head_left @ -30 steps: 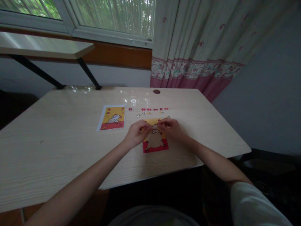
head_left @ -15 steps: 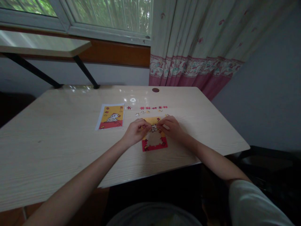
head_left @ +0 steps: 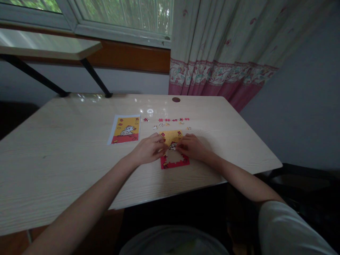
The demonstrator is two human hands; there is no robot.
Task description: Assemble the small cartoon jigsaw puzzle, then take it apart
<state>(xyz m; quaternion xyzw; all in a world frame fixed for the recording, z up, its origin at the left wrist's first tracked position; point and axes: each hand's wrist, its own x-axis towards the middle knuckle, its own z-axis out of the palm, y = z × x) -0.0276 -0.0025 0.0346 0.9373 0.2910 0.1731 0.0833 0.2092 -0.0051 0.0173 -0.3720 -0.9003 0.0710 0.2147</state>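
Observation:
A partly assembled jigsaw puzzle [head_left: 174, 165] lies on the table in front of me, its yellow top and red bottom border around a bare middle. My left hand [head_left: 151, 149] is at its left side, thumb and fingers closed at the edge of a white puzzle piece [head_left: 173, 146] with a cartoon head. From the right, my right hand [head_left: 193, 147] pinches the other side of this piece. The fingertips partly hide the piece and the puzzle's side borders. Loose red pieces [head_left: 167, 120] lie in a row beyond, with several white and yellow pieces [head_left: 161, 124] nearer.
A printed reference picture [head_left: 125, 130] of a white animal on yellow and red lies left of the puzzle. A round brown disc [head_left: 176, 100] is set near the table's back edge. A raised shelf [head_left: 50, 44] stands at the back left, and a curtain [head_left: 212, 53] hangs behind.
Both hands have come down slightly toward me, and the white piece now sits lower against the puzzle's yellow part. More of the yellow top shows. The view has tilted a little.

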